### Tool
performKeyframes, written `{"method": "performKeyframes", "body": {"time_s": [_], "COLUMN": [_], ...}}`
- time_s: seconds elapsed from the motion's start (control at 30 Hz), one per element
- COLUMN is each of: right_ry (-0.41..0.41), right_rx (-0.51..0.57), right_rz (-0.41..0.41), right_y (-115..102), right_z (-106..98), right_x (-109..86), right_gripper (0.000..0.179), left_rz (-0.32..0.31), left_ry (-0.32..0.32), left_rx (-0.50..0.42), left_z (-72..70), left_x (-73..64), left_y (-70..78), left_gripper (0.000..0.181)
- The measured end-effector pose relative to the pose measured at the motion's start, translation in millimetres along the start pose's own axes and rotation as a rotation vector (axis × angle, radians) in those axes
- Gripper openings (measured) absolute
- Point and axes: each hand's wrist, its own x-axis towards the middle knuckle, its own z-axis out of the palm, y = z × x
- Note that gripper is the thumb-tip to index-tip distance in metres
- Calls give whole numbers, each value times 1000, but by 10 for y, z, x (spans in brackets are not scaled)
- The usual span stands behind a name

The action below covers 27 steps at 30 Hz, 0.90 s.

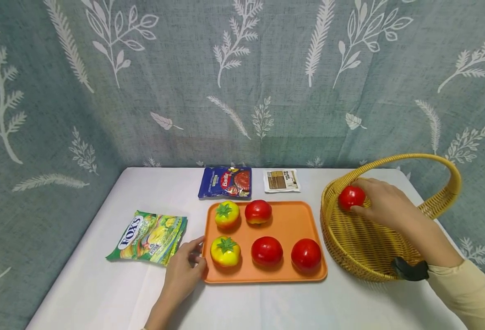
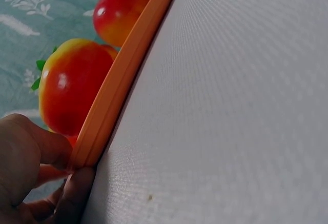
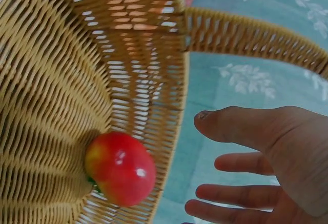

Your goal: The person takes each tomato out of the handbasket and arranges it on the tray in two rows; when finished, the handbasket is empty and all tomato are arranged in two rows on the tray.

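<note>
My left hand (image 1: 183, 269) is at the left side of the orange tray (image 1: 291, 215), thumb and fingers pinching its rim in the left wrist view. On the tray lie several tomatoes: two yellow-red ones (image 1: 226, 251) show green leafy caps, and three (image 1: 266, 251) look red from above. Over the wicker basket (image 1: 366, 247), my right hand (image 1: 384, 201) has its fingers loosely extended. A single red tomato (image 3: 120, 168) with a yellow patch rests inside the basket against its wall. In the right wrist view the fingers are apart from it and hold nothing.
A green Fox's candy bag (image 1: 149, 237) lies left of the tray. Behind the tray are a blue Barilla pouch (image 1: 226, 182) and a small white-and-brown packet (image 1: 281, 180). The basket's tall handle (image 1: 407, 157) arches up at the right. A patterned curtain (image 1: 242, 114) hangs behind the table.
</note>
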Motion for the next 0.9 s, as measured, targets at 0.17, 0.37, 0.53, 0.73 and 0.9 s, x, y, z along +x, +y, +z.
{"method": "performKeyframes", "body": {"time_s": [0.17,0.37,0.53,0.73,0.9], "right_ry": [5,1,-26,-22,-28], "right_rx": [7,15,10,-30,-45], "right_rz": [-6,-26,-9,11,3], "right_y": [102,209,269,302,320], "right_z": [97,226,313,361,388], "right_x": [93,216,277,323,372], "right_gripper": [60,57,51,49,48], "left_rz": [2,0,-3,-5,-5], "left_ry": [3,10,8,4,5], "left_rx": [-1,-2,-11,-15,-16], "left_z": [0,9,37,24,7], "left_x": [-7,-6,3,-10,-13], "left_y": [-10,-27,-36,-20,-12], "left_gripper": [55,55,55,54,54]}}
